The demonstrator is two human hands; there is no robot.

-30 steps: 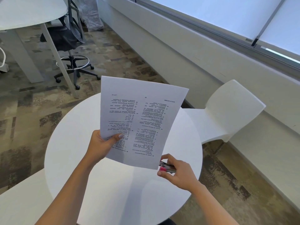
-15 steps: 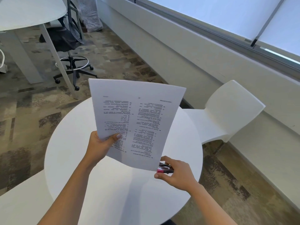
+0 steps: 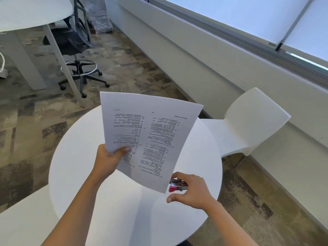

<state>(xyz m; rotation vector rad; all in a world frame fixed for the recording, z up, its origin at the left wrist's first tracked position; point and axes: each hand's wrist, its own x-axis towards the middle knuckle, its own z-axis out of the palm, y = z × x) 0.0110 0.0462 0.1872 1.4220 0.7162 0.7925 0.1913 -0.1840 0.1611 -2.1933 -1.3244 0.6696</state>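
Honestly, the stack of papers [image 3: 147,139] looked light and floppy, held up in the air over the round table [image 3: 85,174], so pinching it near an edge made sense. The left hand [image 3: 108,157] had its thumb on the front at the lower left, with the rest of its fingers hidden behind. The right hand [image 3: 191,190] was curled round a small pink-tipped stapler [image 3: 178,186] at the lower right corner. Couldn't tell whether that corner actually sat in its mouth, or how many sheets there were.

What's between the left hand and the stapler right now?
In the head view, only the lower edge of the printed sheets spans from left hand to stapler, above the white table.
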